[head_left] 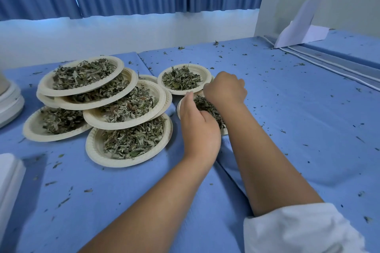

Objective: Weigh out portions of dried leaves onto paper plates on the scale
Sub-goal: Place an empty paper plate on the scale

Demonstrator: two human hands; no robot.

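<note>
Several cream paper plates heaped with dried leaves overlap in a pile (127, 104) on the blue table. One more filled plate (185, 79) sits apart, further back. Just in front of it lies another plate of leaves (207, 107), mostly hidden by my hands. My left hand (198, 127) grips this plate's near left rim, thumb up along the edge. My right hand (226, 88) is curled at its far right rim, between the two plates; its fingers are hidden from me.
Leaf crumbs are scattered over the blue cloth (298, 109). A white object (9, 100), possibly the scale, stands at the left edge, with another white block (8, 187) nearer. A white cable (329, 68) and folded paper (302, 26) lie at the back right.
</note>
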